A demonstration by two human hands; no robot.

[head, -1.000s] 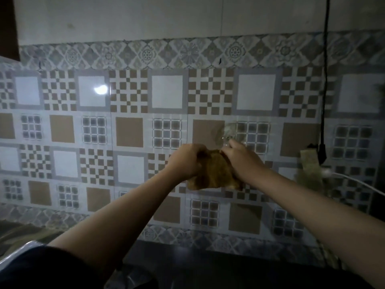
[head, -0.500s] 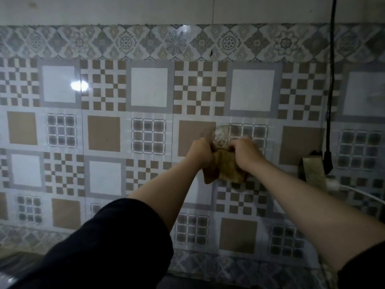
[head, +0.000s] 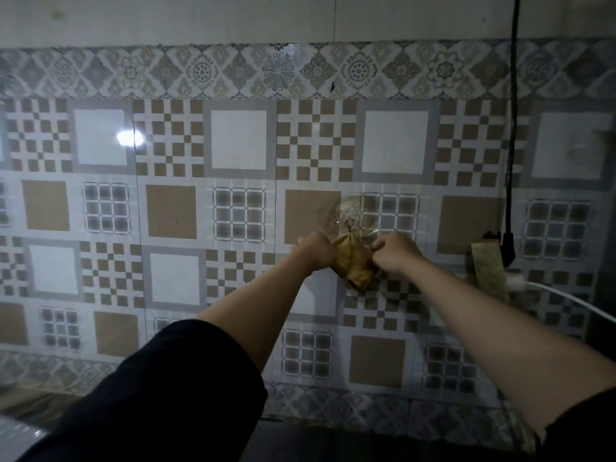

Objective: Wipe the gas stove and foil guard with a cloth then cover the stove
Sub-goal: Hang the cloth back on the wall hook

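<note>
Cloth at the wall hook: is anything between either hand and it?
Nothing visible. The left hand and right hand both grip the cloth directly, below the small hook on the tiled wall. The black cable hangs clear, off to the right.

There was only one view, from a wide-angle camera worn on the person's head. It faced almost straight at the patterned brown, grey and white tiled wall (head: pixel 240 208), close enough that the tiles filled nearly the whole frame, their lines bowing at the edges. Both bare forearms reached forward from the bottom of the frame toward the middle. A dark strip of surface (head: pixel 300 441) showed along the bottom edge, and a black cable (head: pixel 511 128) hung at the right.
</note>
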